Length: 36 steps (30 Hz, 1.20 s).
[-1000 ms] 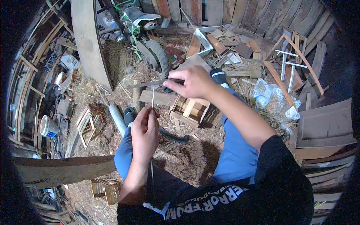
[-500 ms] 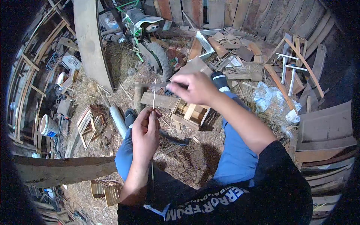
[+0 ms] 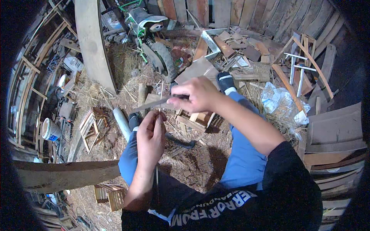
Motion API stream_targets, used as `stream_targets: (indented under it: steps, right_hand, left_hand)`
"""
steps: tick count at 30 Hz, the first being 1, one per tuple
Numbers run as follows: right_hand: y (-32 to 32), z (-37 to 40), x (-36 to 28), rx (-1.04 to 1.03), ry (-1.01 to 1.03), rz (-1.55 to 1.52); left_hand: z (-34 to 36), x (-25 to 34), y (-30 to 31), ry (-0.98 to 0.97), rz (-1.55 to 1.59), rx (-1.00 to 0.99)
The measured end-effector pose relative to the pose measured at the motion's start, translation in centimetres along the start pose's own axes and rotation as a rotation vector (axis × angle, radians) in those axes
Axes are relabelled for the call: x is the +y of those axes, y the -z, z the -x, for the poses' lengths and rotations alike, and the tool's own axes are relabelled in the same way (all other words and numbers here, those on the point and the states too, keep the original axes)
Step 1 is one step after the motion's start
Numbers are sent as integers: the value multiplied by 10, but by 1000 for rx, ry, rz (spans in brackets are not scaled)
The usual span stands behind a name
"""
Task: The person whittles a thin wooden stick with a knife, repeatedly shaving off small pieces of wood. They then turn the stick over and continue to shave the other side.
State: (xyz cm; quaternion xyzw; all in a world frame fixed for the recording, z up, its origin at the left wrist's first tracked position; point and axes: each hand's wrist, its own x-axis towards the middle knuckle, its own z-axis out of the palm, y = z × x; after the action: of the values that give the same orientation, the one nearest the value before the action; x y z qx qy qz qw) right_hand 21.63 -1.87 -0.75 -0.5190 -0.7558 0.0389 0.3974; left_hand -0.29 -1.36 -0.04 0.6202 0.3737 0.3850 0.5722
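Observation:
My left hand (image 3: 151, 134) is closed in a pinch around a thin wooden stick (image 3: 161, 89), which points up past the fingertips and comes out again below the wrist. A knife (image 3: 153, 104) is gripped in my right hand (image 3: 199, 94), its blade pointing left. The blade crosses the stick just above my left fingertips. Beneath the right hand, a small slatted wooden crate (image 3: 191, 124) sits on the ground between my feet, partly covered by that hand.
Wood shavings and straw cover the ground. A wooden post (image 3: 142, 93) stands beyond my left hand. More slatted crates (image 3: 92, 131) lie to the left, near a white bucket (image 3: 50, 129). Scrap boards (image 3: 246, 54), a plastic bag (image 3: 275, 98) and a motorbike (image 3: 148, 23) are farther off.
The knife has come down along the stick towards my left fingertips, and its blade now slants down to the left. My left hand has stayed nearly in place.

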Motion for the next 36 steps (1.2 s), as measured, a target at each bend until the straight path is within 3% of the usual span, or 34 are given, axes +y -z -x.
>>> stream_targets:
  steps: [5,9,11,14,17,18,22,26,29,30,36]
  right_hand:
    - [2,-4,2,0,-9,66]
    - [18,-15,42,94,-253,234]
    - [13,-9,49,149,-323,94]
    - [0,-7,37,312,-277,-74]
    - [-11,-2,19,181,-213,-144]
    - [4,-5,-4,-24,-309,-16]
    - [-1,-9,2,81,-232,28]
    - [-3,-5,-8,4,-57,40]
    - [-5,-9,1,126,-43,133]
    - [0,-13,6,37,-174,124]
    - [2,-7,-3,64,-55,88]
  left_hand:
    - [-3,-3,4,37,16,-15]
    - [7,2,2,15,34,-86]
    - [8,8,-3,3,23,-72]
    - [0,3,3,-21,-28,-61]
    - [-4,1,10,34,65,-68]
    - [-3,5,11,2,41,-65]
    - [-2,4,9,-16,-26,-13]
    - [-2,5,3,-21,-9,42]
    - [-2,4,9,-34,-91,14]
    - [-2,4,10,-39,-131,-16]
    - [0,5,5,-57,-145,36]
